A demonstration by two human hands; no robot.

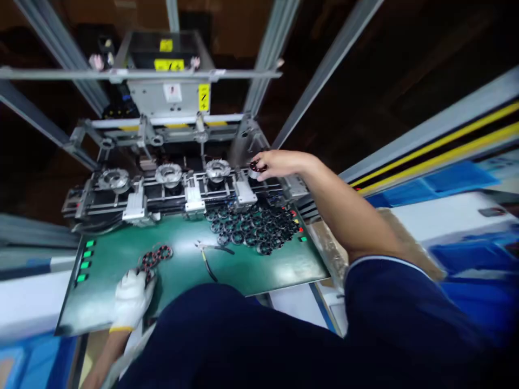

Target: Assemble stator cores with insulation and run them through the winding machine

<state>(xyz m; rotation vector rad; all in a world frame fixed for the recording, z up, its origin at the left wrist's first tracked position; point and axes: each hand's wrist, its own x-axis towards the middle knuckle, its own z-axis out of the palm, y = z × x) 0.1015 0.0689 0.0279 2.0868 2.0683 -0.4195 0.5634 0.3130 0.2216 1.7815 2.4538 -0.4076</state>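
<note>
My right hand [279, 163], bare, reaches to the rightmost station of the machine, its fingers closed on a dark ring-shaped stator [255, 167] with reddish windings. Low on the left of the green work surface [182, 275] lies my left hand [132, 294] in a white glove, fingers curled round a similar ring at its fingertips, partly hidden. Just beyond it, two red-and-black stator rings [157, 256] lie side by side. A pair of cutting pliers [211, 251] rests with handles spread at mid-surface. To its right is a heap of black rings [253, 227].
Three round metal holders [168, 174] line the machine to the left of my right hand. Metal slide blocks [194, 200] stand along its front. Green buttons [84, 265] edge the surface's left side. A metal bar [141, 74] crosses above. Blue bins [446, 183] stand at right.
</note>
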